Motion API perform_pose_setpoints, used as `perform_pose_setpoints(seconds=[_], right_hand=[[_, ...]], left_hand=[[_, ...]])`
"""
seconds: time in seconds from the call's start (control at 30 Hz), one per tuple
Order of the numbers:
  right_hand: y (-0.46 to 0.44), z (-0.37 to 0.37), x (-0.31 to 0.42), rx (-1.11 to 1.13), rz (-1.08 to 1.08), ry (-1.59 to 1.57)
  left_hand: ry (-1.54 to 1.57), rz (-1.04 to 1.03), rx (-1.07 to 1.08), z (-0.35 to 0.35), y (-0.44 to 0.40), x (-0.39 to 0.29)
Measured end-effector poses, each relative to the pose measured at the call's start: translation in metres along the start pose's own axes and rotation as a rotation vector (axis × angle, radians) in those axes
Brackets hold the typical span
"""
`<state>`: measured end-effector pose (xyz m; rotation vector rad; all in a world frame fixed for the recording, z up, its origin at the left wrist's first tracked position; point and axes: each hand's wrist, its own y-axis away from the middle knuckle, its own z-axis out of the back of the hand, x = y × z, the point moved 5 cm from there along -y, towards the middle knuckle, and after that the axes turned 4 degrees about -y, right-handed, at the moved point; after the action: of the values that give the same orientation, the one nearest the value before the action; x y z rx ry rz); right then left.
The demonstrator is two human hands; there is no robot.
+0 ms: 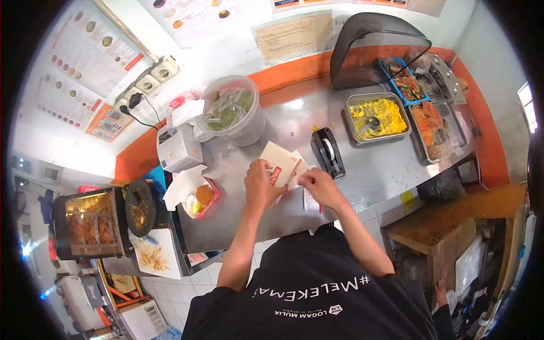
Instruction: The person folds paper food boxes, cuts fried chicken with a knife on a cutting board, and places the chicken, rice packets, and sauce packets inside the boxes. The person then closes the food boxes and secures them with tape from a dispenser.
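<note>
Over the steel counter, my left hand [259, 186] is closed around a cream-coloured paper food box [280, 163] with red print, which looks partly folded. The fingers of my right hand [320, 187] are bent and pinch at a white flap on the box's right side. Beneath my right hand, a printed white packet or slip [310, 202] partly shows. Just beyond the hands lies a black tape dispenser [327, 152]. To the left, an open red-and-white food box [211, 195] holds a browned fried piece and something white and yellow.
A tub of green packets [253, 122] and a white label printer [180, 148] stand at the back left. Shredded yellow food fills a metal tray [378, 137] on the right, near an orange-food tray [420, 141]. A stone mortar [148, 195] and cutting board [173, 241] sit far left.
</note>
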<state>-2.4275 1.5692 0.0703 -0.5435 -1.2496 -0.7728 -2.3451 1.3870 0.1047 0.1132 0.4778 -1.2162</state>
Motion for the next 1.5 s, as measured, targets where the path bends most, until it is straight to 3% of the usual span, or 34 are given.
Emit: perform_pose_setpoints(seconds=[0.1,0.2,0.3,0.4,0.5,0.6,0.63,0.73,0.77,0.87,0.9,1.0,1.03,1.07,1.1,1.13,1.2,1.23,1.33,1.43,1.5], right_hand=[[-0.011,-0.009,0.012,-0.095,-0.074,0.22],[0.002,0.003,0.012,-0.127,-0.072,0.291],[0.019,0.02,0.014,-0.145,-0.099,0.264],[0.034,0.03,-0.015,-0.128,-0.22,0.047],[0.043,0.04,-0.031,-0.236,-0.125,0.272],[0.047,0.039,-0.066,-0.226,-0.067,0.453],[0.049,0.037,-0.069,-0.223,-0.067,0.453],[0.048,0.022,-0.061,-0.197,-0.1,0.464],[0.043,0.011,-0.046,-0.176,-0.118,0.459],[0.01,-0.049,-0.001,-0.033,-0.093,0.391],[-0.004,-0.078,0.026,-0.009,-0.036,0.336],[-0.055,-0.179,0.092,0.179,0.226,0.296],[-0.073,-0.216,0.111,0.262,0.255,0.336],[-0.094,-0.251,0.124,0.279,0.424,0.406],[-0.112,-0.287,0.132,0.303,0.598,0.467],[-0.129,-0.318,0.136,0.371,0.629,0.468],[-0.16,-0.363,0.139,0.487,0.687,0.475],[-0.166,-0.379,0.122,0.634,0.651,0.622],[-0.141,-0.408,0.062,0.854,0.432,1.083],[-0.109,-0.425,0.01,0.667,0.223,0.454],[-0.097,-0.427,-0.003,0.586,0.195,0.446]], left_hand=[[0.023,0.007,-0.025,0.003,0.003,-0.036],[0.044,0.055,0.085,-0.005,0.006,-0.046],[0.147,0.162,0.224,-0.023,0.014,-0.043],[0.313,0.186,0.319,-0.029,0.014,-0.036],[0.401,0.141,0.412,-0.043,0.009,-0.018],[0.071,0.037,0.26,-0.039,-0.006,-0.005],[0.017,0.017,0.3,-0.06,-0.011,0.015],[0.087,-0.223,0.103,-0.085,-0.01,0.053],[0.191,-0.28,0.134,-0.075,-0.007,0.055],[0.216,-0.248,-0.113,-0.016,0.02,0.075],[0.293,-0.127,-0.169,0.003,0.028,0.111],[0.082,0.19,-0.594,0.09,0.075,0.244],[-0.018,0.313,-0.635,0.12,0.087,0.276],[-0.11,0.44,-0.664,0.149,0.1,0.308],[-0.063,0.418,-0.521,0.137,0.112,0.354],[-0.012,0.395,-0.377,0.119,0.126,0.392],[0.12,0.471,-0.136,0.13,0.144,0.391],[0.191,0.495,-0.009,0.126,0.152,0.384],[-0.175,0.417,-0.236,0.085,0.189,0.382],[0.174,0.55,-0.222,0.051,0.191,0.394],[0.507,0.498,-0.269,0.043,0.189,0.403]])
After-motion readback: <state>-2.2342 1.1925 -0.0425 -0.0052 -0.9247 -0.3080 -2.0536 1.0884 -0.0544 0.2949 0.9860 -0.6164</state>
